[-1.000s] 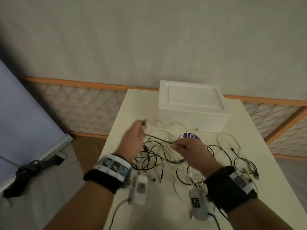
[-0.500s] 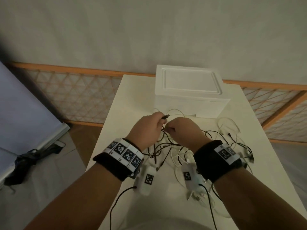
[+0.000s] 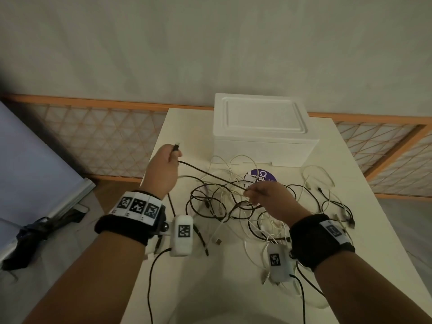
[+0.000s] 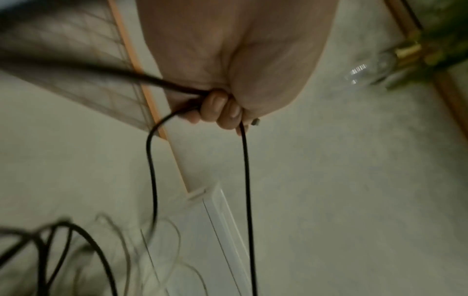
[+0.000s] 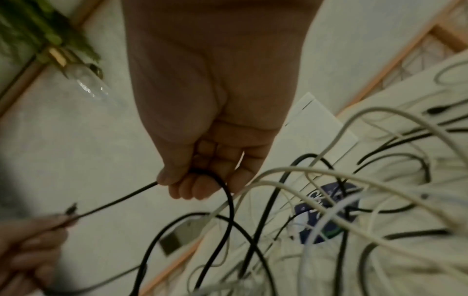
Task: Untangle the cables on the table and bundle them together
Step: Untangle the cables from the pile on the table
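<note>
Only the head view shows both hands (image 3: pixel 161 170) (image 3: pixel 268 197) stretching a black cable (image 3: pixel 210 175).

Black and white cables (image 3: pixel 233 202), cream table (image 3: pixel 350 230), white foam box (image 3: pixel 261 129), purple round sticker (image 3: pixel 259 175), orange-framed lattice (image 3: pixel 105 134)

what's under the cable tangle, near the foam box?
A round purple label with white lettering lies on the table under the cable tangle, just in front of the foam box. Cables and the right hand cover its near part; the text is unreadable.

purple round sticker (image 3: pixel 260 177), white letters, perhaps "Cl"
</note>
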The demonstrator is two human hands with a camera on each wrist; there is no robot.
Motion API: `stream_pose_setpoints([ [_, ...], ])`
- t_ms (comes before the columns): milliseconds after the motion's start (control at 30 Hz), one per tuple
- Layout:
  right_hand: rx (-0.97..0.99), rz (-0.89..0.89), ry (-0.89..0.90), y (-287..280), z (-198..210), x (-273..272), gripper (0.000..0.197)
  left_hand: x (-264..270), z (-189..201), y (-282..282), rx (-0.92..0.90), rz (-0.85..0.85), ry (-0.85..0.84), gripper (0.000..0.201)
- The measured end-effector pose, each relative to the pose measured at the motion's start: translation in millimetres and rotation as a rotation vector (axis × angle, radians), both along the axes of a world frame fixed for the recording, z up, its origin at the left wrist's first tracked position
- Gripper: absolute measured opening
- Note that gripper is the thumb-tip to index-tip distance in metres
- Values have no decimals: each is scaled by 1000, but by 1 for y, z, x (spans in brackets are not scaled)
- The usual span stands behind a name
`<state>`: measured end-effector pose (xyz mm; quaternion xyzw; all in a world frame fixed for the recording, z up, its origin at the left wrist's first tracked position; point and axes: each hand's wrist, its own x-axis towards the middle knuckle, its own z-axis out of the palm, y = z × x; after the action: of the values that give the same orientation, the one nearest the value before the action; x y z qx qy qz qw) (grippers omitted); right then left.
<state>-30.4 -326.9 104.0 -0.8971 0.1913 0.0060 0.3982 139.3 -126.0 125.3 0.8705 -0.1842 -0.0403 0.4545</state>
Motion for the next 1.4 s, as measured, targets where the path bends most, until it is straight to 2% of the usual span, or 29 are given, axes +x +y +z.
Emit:
stream_pose_setpoints([
  [67, -43, 2, 31, 2, -1, 1, 15, -3, 5, 5, 61, -93, -92, 18],
  [167, -175, 87, 14, 22, 19, 20, 20, -41, 15, -18, 209, -398, -195, 24],
  [267, -386, 156, -1, 38, 44, 38, 24, -60, 13, -37, 187, -538, -287, 26],
  [333, -360, 129, -42, 37, 53, 41, 24, -54, 11, -38, 131, -538, -282, 28],
  [433, -74, -11, -150, 30, 55, 36, 16, -47, 10, -32, 101, -554, -89, 35],
  [500, 4, -15, -186, 30, 53, 33, 11, -47, 10, -31, 71, -555, -29, 29],
  [567, 19, 29, -166, 31, 41, 31, 7, -43, 16, -29, 146, -504, -160, 19],
  [633, -1, 67, -88, 27, 20, 24, 9, -28, 30, -23, 173, -381, -256, 17],
  [700, 75, 68, -11, 23, -3, 14, 10, -10, 50, -15, 72, -215, -289, 14],
  [767, 110, 34, 7, 19, -18, 10, 13, 4, 65, -9, -12, -154, -291, 11],
  [833, 199, -36, -33, 17, -18, 15, 13, 3, 67, -12, 109, -252, -242, 16],
  [900, 348, -133, -120, 16, -5, 25, 10, -11, 54, -20, 196, -407, -97, 36],
  [967, 390, -185, -197, 16, 12, 32, 9, -27, 33, -26, 123, -529, 134, 58],
  [1000, 392, -191, -223, 17, 19, 34, 10, -34, 22, -29, 77, -561, 213, 61],
  [1033, 373, -190, -238, 17, 25, 34, 12, -38, 11, -32, 66, -579, 231, 55],
  [1133, 304, -203, -242, 14, 30, 30, 20, -47, -7, -36, 119, -592, 185, 11],
  [1333, 338, -220, -203, 13, 18, 16, 20, -50, -10, -38, 199, -641, 163, 15],
  [1400, 338, -242, -205, 10, 17, 13, 15, -51, -10, -36, 165, -601, 211, 16],
])
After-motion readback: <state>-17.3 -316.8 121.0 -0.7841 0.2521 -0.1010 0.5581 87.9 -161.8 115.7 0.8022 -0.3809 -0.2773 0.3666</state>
